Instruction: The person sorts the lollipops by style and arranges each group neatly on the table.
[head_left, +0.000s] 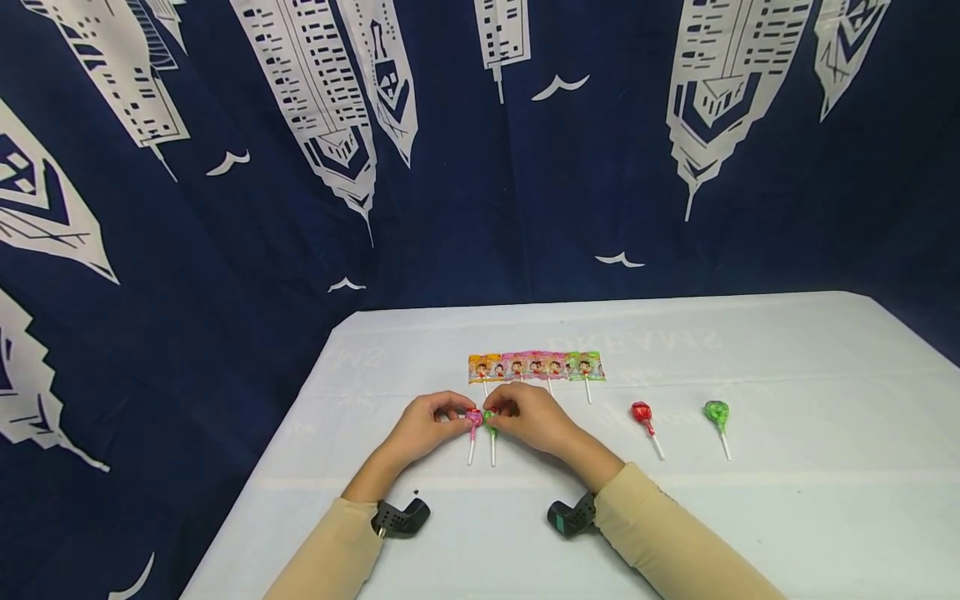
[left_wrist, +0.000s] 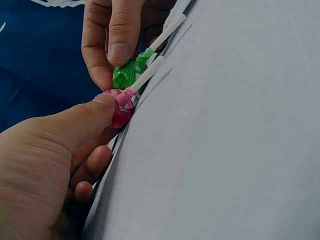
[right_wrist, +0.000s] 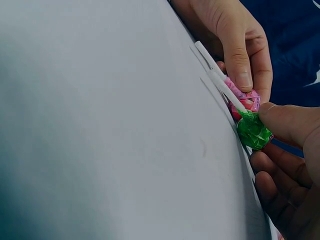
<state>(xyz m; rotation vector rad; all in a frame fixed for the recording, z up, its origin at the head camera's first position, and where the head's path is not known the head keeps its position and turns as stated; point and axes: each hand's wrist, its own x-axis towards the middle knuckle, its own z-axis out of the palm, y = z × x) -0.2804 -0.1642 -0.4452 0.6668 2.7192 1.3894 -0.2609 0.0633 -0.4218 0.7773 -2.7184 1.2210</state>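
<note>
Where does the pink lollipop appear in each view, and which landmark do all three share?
Head: the pink lollipop is below centre, pinched by the left hand.
Left wrist: left of centre.
Right wrist: right of centre.
Shared landmark: the green lollipop beside it, pinched by the right hand.

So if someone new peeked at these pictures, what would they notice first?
Probably the big white skyscrapers printed upside down on the navy cloth behind the white table. Then, just nearer than a row of picture-wrapped lollipops, the left fingers pinch a pink lollipop beside a green lollipop in the right fingers. Farther right lie a red lollipop and a second green lollipop.
</note>
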